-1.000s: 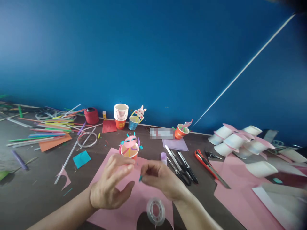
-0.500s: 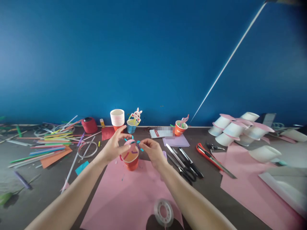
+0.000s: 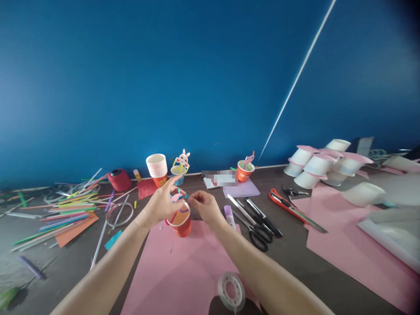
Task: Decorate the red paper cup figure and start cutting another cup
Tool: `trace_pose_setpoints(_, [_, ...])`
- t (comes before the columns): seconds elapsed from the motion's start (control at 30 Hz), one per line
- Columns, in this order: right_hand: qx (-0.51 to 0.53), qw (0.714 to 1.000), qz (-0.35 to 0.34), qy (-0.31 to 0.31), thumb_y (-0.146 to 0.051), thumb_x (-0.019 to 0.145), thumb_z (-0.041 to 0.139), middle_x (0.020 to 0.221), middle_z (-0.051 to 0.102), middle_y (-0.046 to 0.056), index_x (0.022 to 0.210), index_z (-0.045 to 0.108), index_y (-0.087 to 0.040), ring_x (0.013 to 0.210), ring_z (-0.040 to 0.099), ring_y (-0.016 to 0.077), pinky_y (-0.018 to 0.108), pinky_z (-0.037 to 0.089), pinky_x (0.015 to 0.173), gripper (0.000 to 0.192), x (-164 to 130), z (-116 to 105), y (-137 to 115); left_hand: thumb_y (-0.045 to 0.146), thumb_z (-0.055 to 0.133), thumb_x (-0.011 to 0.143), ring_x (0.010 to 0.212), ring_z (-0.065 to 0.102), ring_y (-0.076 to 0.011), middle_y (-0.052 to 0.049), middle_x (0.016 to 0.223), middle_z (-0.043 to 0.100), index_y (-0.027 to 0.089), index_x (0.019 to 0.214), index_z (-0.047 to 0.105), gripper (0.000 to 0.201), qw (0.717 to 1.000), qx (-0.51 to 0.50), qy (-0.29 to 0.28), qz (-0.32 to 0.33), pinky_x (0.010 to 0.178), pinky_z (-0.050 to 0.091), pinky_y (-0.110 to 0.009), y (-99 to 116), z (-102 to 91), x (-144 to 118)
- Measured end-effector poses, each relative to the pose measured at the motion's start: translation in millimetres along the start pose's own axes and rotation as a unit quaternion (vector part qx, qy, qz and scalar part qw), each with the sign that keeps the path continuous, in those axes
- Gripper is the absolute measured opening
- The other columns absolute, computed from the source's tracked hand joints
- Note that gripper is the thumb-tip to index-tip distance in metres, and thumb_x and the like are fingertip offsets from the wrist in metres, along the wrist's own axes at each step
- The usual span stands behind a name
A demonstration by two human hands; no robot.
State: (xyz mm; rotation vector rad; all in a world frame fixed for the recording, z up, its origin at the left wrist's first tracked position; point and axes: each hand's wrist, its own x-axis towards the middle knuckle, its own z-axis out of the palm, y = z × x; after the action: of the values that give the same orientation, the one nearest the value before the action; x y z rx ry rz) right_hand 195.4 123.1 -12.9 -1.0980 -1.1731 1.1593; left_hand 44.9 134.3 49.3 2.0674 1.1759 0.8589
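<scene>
An orange paper cup [image 3: 183,230] stands upright on a pink paper sheet [image 3: 173,271]. At its rim is a pink paper figure [image 3: 176,198] with blue ears and a purple strip. My left hand [image 3: 164,202] grips the figure between thumb and fingers and hides part of it. The fingertips of my right hand [image 3: 205,207] are pinched together on a small blue piece [image 3: 186,197] at the figure's right side. How the piece meets the figure is too small to make out.
Left lie straws [image 3: 70,217], a red thread spool [image 3: 120,180] and stacked cups [image 3: 156,166]. A rabbit cup [image 3: 177,174] stands behind. On the right are scissors [image 3: 260,237], a utility knife [image 3: 290,208] and joined white cups [image 3: 315,164]. A tape roll [image 3: 241,295] lies in front.
The camera view has tilted and shifted slightly. My right fingertips have moved left with the blue piece, closer to the pink figure and my left hand, which still holds the figure.
</scene>
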Motion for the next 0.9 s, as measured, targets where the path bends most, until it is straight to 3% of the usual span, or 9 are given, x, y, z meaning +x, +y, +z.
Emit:
trace_pose_setpoints(0.43, [-0.03,0.999,-0.02,0.017,-0.032,0.068,0.06,0.056,0.048,-0.004,0.066,0.055,-0.015,0.051,0.039,0.0073,0.02,0.031,0.048,0.018,0,0,-3,0.01,0.053,0.067,0.077,0.062,-0.0143,0.001,0.079,0.066,0.023,0.126,0.039,0.062,0.994,0.09,0.043,0.037,0.072,0.046,-0.026,5,6.3,6])
trace_pose_setpoints(0.9, [-0.049,0.998,-0.031,0.023,-0.028,0.069,0.058,0.058,0.055,-0.002,0.066,0.058,-0.015,0.051,0.044,0.0079,0.019,0.033,0.049,0.014,-1,-2,-9,0.012,0.053,0.067,0.079,0.062,-0.0155,0.001,0.075,0.066,0.023,0.124,0.042,0.058,0.99,0.125,0.056,0.037,0.075,0.046,-0.029,3,11.5,10])
